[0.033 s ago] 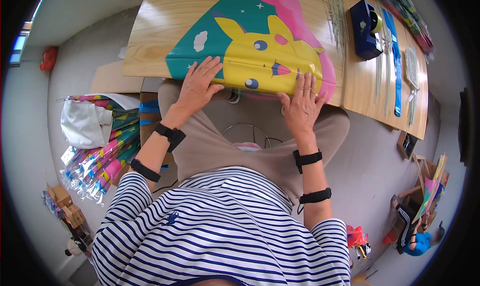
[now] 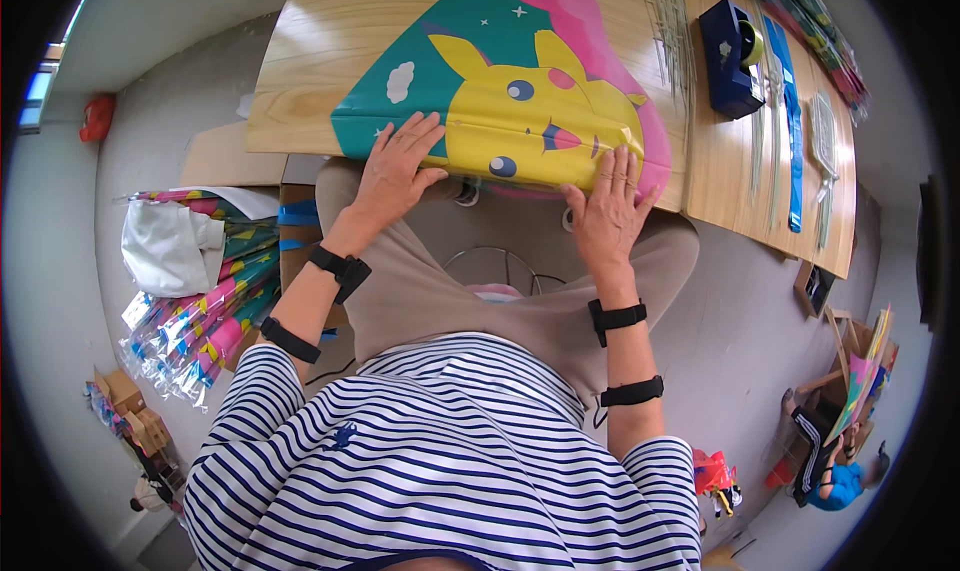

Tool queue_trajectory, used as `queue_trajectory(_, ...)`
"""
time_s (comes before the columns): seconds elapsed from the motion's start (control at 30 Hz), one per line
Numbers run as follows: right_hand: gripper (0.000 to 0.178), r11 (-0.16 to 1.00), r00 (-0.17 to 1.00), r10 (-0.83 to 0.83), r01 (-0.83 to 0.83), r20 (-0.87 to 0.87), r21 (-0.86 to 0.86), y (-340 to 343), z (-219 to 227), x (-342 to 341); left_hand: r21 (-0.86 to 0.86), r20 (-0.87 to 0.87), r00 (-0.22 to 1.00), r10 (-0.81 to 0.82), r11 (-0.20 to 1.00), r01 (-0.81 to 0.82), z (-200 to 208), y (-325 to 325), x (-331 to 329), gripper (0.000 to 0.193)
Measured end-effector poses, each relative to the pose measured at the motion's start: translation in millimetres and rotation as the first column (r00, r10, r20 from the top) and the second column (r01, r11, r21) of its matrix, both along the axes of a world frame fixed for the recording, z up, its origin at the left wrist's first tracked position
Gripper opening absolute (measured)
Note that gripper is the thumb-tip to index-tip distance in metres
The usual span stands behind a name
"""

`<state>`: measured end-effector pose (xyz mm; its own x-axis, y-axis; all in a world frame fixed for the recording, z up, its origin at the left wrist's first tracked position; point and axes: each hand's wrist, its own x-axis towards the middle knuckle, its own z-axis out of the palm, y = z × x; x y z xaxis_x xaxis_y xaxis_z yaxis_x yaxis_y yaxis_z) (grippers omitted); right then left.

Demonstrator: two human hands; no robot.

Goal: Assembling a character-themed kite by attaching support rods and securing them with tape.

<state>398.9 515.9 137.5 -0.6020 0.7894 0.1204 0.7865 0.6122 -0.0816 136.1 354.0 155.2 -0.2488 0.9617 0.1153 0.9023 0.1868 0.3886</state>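
A thin, glossy printed sheet (image 2: 545, 106), shaped like part of a kite, lies on the wooden table with its near edge at the table's front. It carries a big yellow cartoon character on green and pink, and a crease runs across it close to that edge. My left hand (image 2: 395, 176) rests with fingers spread on the sheet's green and yellow left part, thumb toward the middle. On the right, my right hand (image 2: 608, 211) has its stretched fingers on the sheet's yellow and pink near corner. Both hands lie open on the surface, gripping nothing.
Thin rods (image 2: 668, 31) lie right of the sheet. Beyond them are a dark blue tape dispenser (image 2: 730, 61), a blue strip (image 2: 788, 131) and a clear plastic case (image 2: 822, 136). Wrapped colourful bundles (image 2: 215, 316) stand at my left. A person in blue (image 2: 840, 486) is at lower right.
My right hand has shifted very slightly to the right along the sheet's near edge. The left hand and the sheet look the same.
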Motion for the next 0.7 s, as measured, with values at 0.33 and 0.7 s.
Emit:
queue_trajectory(0.33,0.072,0.954,0.952,-0.3,0.299,0.064,0.022,38.0,-3.3,30.6,0.031,-0.03,0.999,0.01,0.999,-0.009,-5.7,-2.0,-6.2,0.057)
queue_trajectory(0.7,0.069,0.945,0.913,0.305,-0.325,-0.27,-0.033,-38.7,3.4,-86.0,0.088,-0.129,0.985,-0.118,0.988,0.13,10.0,20.0,14.5,0.057)
